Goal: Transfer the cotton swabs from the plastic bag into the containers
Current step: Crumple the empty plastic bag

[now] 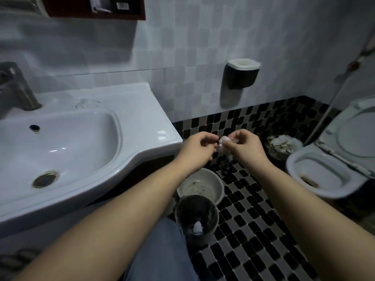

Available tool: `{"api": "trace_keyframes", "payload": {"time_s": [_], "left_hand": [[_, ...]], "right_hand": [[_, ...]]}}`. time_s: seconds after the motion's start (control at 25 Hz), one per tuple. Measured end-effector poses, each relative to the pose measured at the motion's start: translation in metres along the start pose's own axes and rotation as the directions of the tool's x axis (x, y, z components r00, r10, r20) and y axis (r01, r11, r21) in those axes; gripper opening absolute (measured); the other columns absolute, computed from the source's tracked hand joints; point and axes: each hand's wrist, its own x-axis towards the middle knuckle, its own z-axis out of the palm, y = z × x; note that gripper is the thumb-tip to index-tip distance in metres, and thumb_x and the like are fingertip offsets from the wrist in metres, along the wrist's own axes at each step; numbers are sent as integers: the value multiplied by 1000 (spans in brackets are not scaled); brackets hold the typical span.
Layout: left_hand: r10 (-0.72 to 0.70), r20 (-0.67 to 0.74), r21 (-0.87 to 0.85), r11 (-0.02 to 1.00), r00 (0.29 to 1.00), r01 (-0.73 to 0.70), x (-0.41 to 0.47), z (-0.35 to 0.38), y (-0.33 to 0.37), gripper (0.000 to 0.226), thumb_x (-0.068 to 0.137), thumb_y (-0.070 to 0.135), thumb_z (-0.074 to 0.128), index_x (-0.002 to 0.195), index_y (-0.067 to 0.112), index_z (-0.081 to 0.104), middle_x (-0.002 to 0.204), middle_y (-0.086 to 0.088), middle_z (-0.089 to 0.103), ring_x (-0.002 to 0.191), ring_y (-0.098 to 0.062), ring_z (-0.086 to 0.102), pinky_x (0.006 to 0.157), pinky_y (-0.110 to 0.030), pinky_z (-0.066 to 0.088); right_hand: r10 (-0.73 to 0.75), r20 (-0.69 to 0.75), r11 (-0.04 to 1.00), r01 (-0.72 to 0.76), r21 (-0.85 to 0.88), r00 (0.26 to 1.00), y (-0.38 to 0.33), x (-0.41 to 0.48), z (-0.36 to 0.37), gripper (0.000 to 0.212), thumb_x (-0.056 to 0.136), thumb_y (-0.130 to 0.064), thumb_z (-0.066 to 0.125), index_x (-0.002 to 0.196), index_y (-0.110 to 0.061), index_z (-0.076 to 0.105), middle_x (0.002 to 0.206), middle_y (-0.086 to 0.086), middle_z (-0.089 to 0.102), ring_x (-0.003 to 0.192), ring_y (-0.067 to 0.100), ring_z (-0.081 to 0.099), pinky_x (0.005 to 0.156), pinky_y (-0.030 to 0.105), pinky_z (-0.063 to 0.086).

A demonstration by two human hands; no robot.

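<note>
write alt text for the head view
The left hand and right hand pinch a small crumpled bag between them above a checkered floor. A sink is to the left and a toilet to the right, with a bin and a basin on the floor below.

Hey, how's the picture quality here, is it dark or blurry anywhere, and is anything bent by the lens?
Head view: dim overall, deep shadow under the sink; small glare patches on its front corner; the wide lens bows the wall and toilet; the plastic bag between the left hand and right hand is soft, its contents unreadable.
</note>
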Motion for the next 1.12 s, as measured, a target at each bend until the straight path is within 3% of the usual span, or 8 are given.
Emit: {"api": "trace_keyframes", "payload": {"time_s": [0.12, 0.2, 0.4, 0.48, 0.6, 0.68, 1.12], "left_hand": [[-42, 100, 186, 982, 994, 23, 0, 16, -34, 33, 97, 14, 60, 123, 34, 65, 121, 9, 66, 107, -8, 64, 81, -22, 53], [-93, 86, 275, 959, 992, 66, 0, 17, -60, 34, 96, 17, 60, 126, 32, 64, 126, 7, 65, 108, -8, 63, 78, -14, 46], [-170, 82, 552, 828, 982, 97, 0, 10, -104, 48, 94, 23, 60, 141, 28, 52, 141, -2, 49, 126, -17, 52, 95, -22, 37], [-166, 86, 585, 806, 982, 85, -1, 8, -114, 53, 94, 23, 61, 145, 27, 46, 146, -3, 44, 134, -20, 45, 101, -23, 34], [-168, 79, 606, 790, 983, 87, 1, 4, -122, 58, 94, 24, 61, 148, 28, 42, 148, -4, 41, 139, -22, 41, 112, -30, 34], [-165, 84, 609, 789, 983, 80, 0, 1, -123, 58, 94, 24, 61, 149, 28, 41, 148, -4, 41, 139, -22, 41, 113, -33, 35], [-8, 113, 638, 767, 994, -66, -24, -11, -89, 55, 97, 26, 58, 149, 30, 41, 149, 3, 40, 141, -18, 38, 114, -33, 37]], "right_hand": [[98, 26, 995, -97, -37, 995, 35, -2, -3, 13, 90, -20, 76, 97, -20, 65, 96, 4, 70, 82, 23, 71, 71, 40, 61], [147, 39, 986, -142, -91, 988, 56, -6, 3, 16, 90, -19, 74, 101, -24, 64, 99, -1, 68, 83, 19, 70, 74, 40, 62], [155, 113, 940, -111, -323, 982, 100, -16, 29, 15, 91, -24, 70, 104, -27, 63, 93, -8, 68, 81, 11, 67, 71, 33, 59], [146, 143, 927, -86, -365, 979, 110, -17, 41, 23, 92, -26, 69, 114, -24, 64, 102, -5, 70, 86, 11, 68, 77, 35, 60], [167, 169, 908, -85, -410, 971, 119, -11, 56, 44, 93, -29, 69, 134, -20, 59, 127, 2, 65, 115, 20, 62, 97, 38, 54], [168, 176, 901, -79, -427, 970, 120, -8, 61, 51, 92, -31, 69, 140, -19, 55, 135, 5, 62, 124, 23, 58, 103, 39, 50], [-2, 137, 870, 69, -488, 991, 83, -17, 42, 60, 94, -36, 65, 148, -22, 44, 148, 4, 47, 138, 25, 42, 114, 41, 40]]}}
